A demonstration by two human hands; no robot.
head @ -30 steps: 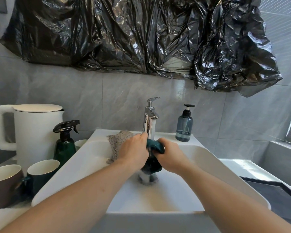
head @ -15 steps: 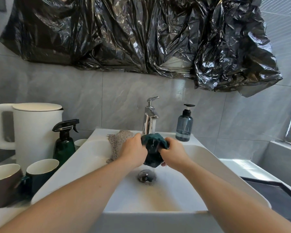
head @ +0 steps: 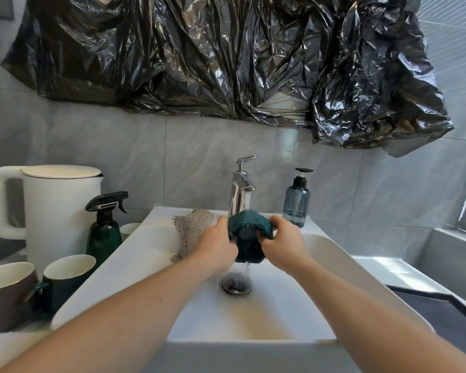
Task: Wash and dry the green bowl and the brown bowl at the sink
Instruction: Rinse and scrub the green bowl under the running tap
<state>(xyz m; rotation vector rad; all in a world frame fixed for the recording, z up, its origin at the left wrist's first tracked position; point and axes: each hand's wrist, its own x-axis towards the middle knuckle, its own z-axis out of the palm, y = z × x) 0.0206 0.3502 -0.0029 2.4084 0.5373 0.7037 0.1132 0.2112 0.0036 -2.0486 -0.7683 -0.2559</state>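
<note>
Brown bowl (head: 7, 294) sits well left of the grip, upright on the counter beside a dark green cup (head: 65, 281); nothing visible inside either. Just left of the hands, a spotted cloth (head: 191, 232) drapes over the sink (head: 334, 254) rim, likely waiting for drying. Left hand (head: 215, 246) and right hand (head: 285, 243) each curl round the green bowl (head: 249, 238), held tilted under the tap (head: 240, 195) so water runs off into the drain (head: 236, 285) directly below. Rinsing stage, I'd say.
</note>
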